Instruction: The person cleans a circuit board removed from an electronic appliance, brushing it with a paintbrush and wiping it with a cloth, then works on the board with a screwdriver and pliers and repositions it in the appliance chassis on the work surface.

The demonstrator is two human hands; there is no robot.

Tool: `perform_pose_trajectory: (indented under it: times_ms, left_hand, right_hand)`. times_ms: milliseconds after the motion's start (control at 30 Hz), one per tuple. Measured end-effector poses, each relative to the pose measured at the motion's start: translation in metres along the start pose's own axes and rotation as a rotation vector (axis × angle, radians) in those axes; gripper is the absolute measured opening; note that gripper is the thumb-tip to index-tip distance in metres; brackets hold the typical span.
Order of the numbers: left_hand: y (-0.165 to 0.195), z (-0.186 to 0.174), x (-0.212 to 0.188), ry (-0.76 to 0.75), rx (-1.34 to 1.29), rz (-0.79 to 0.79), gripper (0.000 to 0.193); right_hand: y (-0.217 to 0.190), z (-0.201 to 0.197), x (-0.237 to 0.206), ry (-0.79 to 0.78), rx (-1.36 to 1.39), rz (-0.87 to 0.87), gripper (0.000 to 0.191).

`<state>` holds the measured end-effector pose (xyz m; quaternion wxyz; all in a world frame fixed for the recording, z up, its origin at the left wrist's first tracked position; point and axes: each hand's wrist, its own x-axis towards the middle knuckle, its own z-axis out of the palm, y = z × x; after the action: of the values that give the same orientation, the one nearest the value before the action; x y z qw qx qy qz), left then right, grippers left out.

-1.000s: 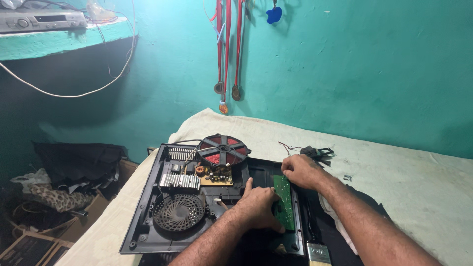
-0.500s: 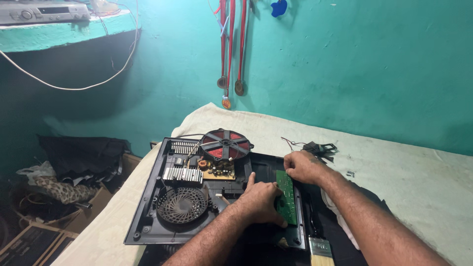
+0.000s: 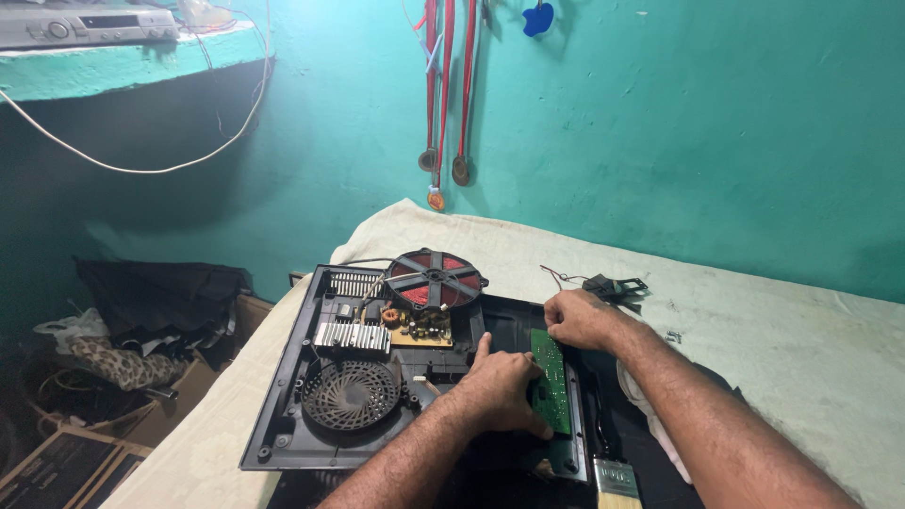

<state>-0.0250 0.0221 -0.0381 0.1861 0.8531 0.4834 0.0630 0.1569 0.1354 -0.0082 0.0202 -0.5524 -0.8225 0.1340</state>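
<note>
An opened black induction cooker base (image 3: 292, 396) lies on a cloth-covered table. Inside it are a round red and black coil (image 3: 434, 278), a finned heat sink (image 3: 352, 336), a brown circuit board (image 3: 419, 327) and a round fan grille (image 3: 351, 394). A narrow green circuit board (image 3: 550, 382) sits along the base's right side. My left hand (image 3: 497, 388) grips the near part of this green board, thumb pointing up. My right hand (image 3: 580, 319) rests closed on the board's far end.
A paintbrush (image 3: 616, 481) lies at the near right of the cooker. A small black part with thin wires (image 3: 615, 287) lies beyond my right hand. Medals on ribbons (image 3: 443, 170) hang on the teal wall. Boxes and dark cloth (image 3: 141, 302) lie at the left.
The view has shifted slightly. Both hands stay on the green board, and my left hand has slid a little toward its near end.
</note>
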Motion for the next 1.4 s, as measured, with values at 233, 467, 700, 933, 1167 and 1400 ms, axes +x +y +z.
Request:
perform_pose_trajectory:
  times_ms: [233, 467, 700, 933, 1167, 1400]
  left_hand:
    - [0.000, 0.001, -0.001, -0.006, 0.016, -0.009, 0.087]
    - [0.000, 0.001, -0.002, 0.021, -0.003, 0.003, 0.087]
    - [0.001, 0.000, -0.004, 0.046, -0.001, 0.016, 0.087]
    - [0.003, -0.001, -0.003, 0.001, 0.018, -0.016, 0.085]
    - [0.002, -0.001, -0.003, 0.003, 0.014, -0.015, 0.084]
    - [0.002, -0.001, -0.002, 0.004, 0.007, -0.018, 0.083]
  right_hand:
    - [-0.004, 0.001, 0.004, -0.035, -0.006, 0.072, 0.012]
    - [0.000, -0.005, 0.003, -0.003, 0.086, 0.059, 0.017]
    - [-0.007, -0.005, -0.003, 0.002, -0.032, -0.009, 0.016]
    - [-0.013, 0.000, -0.006, 0.032, -0.087, -0.010, 0.019]
    - [-0.006, 0.010, -0.006, 0.115, -0.132, -0.070, 0.026]
    - [-0.016, 0.005, -0.016, 0.007, -0.130, 0.077, 0.025]
